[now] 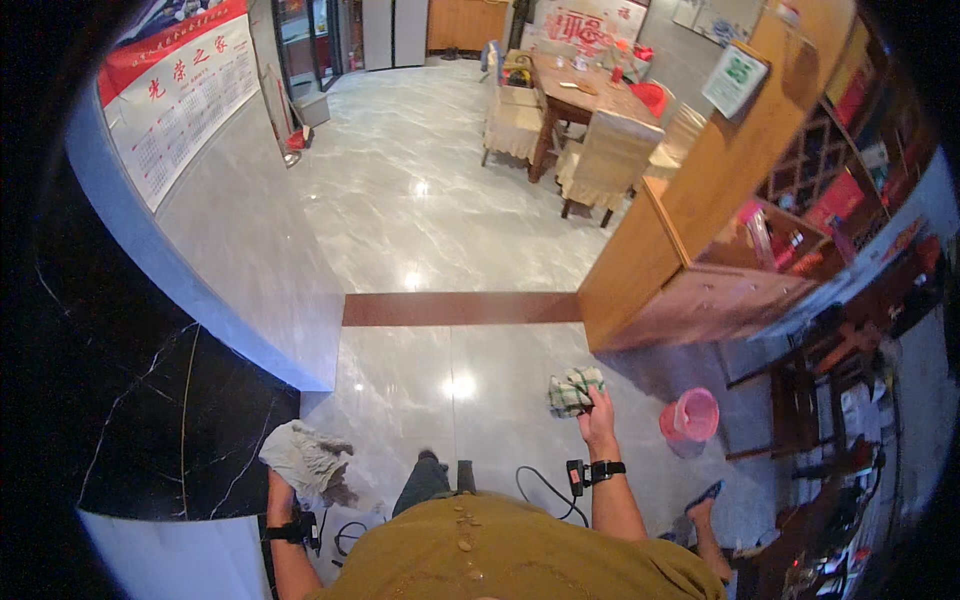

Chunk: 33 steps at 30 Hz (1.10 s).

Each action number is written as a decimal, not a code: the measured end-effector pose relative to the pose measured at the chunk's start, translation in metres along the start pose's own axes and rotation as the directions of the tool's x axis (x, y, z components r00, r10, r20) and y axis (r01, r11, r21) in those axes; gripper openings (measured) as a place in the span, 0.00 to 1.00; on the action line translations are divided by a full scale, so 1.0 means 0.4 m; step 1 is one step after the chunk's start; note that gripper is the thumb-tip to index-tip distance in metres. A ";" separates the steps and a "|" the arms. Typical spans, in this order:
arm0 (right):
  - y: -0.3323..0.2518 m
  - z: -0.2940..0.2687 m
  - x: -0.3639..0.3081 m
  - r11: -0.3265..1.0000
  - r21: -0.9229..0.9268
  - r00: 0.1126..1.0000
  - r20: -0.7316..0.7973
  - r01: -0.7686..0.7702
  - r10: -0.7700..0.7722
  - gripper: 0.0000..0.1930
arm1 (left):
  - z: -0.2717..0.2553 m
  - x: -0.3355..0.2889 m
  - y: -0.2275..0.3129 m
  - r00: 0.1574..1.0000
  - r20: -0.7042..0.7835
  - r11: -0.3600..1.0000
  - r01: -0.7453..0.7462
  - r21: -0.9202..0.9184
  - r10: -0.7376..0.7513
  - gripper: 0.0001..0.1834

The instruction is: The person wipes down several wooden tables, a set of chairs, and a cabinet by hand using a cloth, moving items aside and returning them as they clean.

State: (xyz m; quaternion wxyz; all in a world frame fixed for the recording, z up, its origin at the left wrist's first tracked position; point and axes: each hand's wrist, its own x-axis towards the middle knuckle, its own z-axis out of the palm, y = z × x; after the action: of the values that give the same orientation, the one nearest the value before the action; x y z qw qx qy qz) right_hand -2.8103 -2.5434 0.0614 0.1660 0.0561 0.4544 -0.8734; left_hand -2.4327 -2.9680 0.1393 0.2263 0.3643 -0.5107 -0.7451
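Observation:
A crumpled pale grey rag (303, 458) hangs from my left hand (279, 490), which is mostly covered by it. It is held low at the left, beside the black marbled wall. In my right hand (598, 418) is a folded green-and-white checked cloth (572, 392), gripped by the fingers over the floor ahead of me. Each wrist wears a dark strap with a small device, and cables run near them. The two cloths are well apart.
A pink bucket (690, 415) stands on the floor to my right. Ahead, a brown threshold strip (460, 309) crosses the glossy tiles (400, 220) beside a wooden cabinet (650, 275). Farther back are a dining table (590, 95) and covered chairs. Another person's leg (708, 535) shows at lower right.

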 end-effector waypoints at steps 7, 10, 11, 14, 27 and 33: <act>0.039 0.246 0.445 0.999 0.037 0.999 0.038 -0.039 0.038 0.16 | 0.002 0.543 -0.031 0.967 0.047 0.751 -0.225 0.621 0.251 0.11; -0.008 0.266 0.605 0.993 0.092 0.993 -0.096 0.071 -0.062 0.16 | 0.109 0.792 -0.008 0.910 0.185 0.615 -0.390 0.685 0.371 0.10; -0.023 0.263 0.648 0.987 0.107 0.984 -0.145 0.121 -0.105 0.16 | 0.160 0.855 0.025 0.907 0.221 0.638 -0.411 0.652 0.359 0.09; -0.096 0.254 0.788 0.967 0.119 0.967 -0.147 0.226 -0.208 0.16 | 0.382 1.082 0.148 0.835 0.474 0.564 -0.542 0.623 0.279 0.10; -0.173 0.360 1.643 0.934 0.343 0.950 -0.311 0.098 0.015 0.19 | 0.722 1.837 0.178 0.963 0.270 0.618 -0.200 0.760 -0.021 0.22; -0.251 0.674 2.180 0.970 0.241 0.999 -0.043 0.016 -0.006 0.20 | 0.637 1.939 0.153 0.945 -0.030 0.678 0.255 0.689 -0.325 0.23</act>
State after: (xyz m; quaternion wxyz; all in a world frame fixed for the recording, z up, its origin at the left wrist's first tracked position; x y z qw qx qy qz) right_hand -3.6487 -2.9172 0.0789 0.1435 0.0917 0.3485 -0.9217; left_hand -3.1221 -3.3894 0.0086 -0.0694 0.4622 -0.6949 -0.5465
